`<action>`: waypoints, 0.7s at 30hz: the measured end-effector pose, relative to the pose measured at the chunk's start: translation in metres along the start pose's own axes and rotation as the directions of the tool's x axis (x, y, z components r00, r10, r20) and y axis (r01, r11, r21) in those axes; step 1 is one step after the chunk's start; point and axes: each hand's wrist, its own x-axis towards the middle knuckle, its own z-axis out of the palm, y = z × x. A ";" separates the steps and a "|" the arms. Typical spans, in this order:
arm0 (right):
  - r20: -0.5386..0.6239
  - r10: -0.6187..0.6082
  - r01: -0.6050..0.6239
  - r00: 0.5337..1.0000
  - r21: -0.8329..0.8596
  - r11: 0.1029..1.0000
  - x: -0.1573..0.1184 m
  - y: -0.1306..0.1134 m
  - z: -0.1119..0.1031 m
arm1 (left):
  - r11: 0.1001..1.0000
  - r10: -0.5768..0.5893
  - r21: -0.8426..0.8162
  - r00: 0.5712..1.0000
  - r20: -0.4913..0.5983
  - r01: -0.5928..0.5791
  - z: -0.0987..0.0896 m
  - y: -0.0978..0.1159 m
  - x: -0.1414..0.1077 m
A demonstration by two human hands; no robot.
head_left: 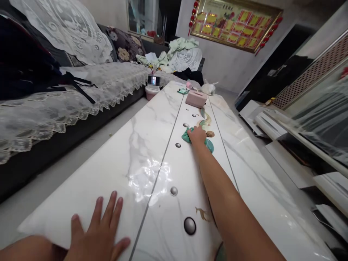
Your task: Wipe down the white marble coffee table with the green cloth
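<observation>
My right hand (198,135) reaches far forward over the white marble-patterned table (108,163). Its fingers are closed on a bunched green cloth (186,136), which is pressed against the tabletop on the middle strip. Part of the cloth is hidden under the hand. At the near left, my left hand (94,232) lies flat on the table with its fingers spread and nothing in it. Dark oval dots and a printed design decorate the strip around the cloth.
Beyond the cloth stands a pink tissue box (196,98), with a green packet (183,91) and a white plastic bag (208,88) farther back. A lace-covered sofa (108,78) runs along the left. A pink bin (152,92) stands between sofa and table. Shelving (288,159) lines the right.
</observation>
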 end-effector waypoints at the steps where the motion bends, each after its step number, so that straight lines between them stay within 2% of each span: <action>1: 0.005 -0.003 0.003 1.000 -0.006 1.000 -0.010 0.003 -0.004 | 0.999 -0.034 0.012 0.999 0.008 0.034 -0.005 0.004 0.006; 6: 0.008 -0.009 0.009 1.000 -0.010 1.000 -0.073 0.025 -0.022 | 0.979 -0.183 -0.065 0.976 0.115 0.192 -0.019 0.018 0.029; 8: 0.006 -0.015 0.015 1.000 -0.007 1.000 -0.102 0.036 -0.029 | 0.968 -0.163 -0.168 0.977 0.137 0.185 -0.022 0.018 0.034; 10: 0.006 -0.013 0.013 1.000 -0.009 1.000 -0.132 0.046 -0.036 | 0.958 -0.156 -0.226 0.981 0.112 0.178 -0.024 0.017 0.038; 17: 0.019 -0.040 0.040 0.999 -0.012 0.999 -0.242 0.071 -0.064 | 0.955 -0.116 -0.273 0.993 0.033 0.121 -0.020 0.011 0.043; 21: 0.010 -0.056 0.056 0.998 -0.018 0.998 -0.303 0.080 -0.076 | 0.952 -0.129 -0.272 0.990 0.065 0.142 -0.014 0.009 0.053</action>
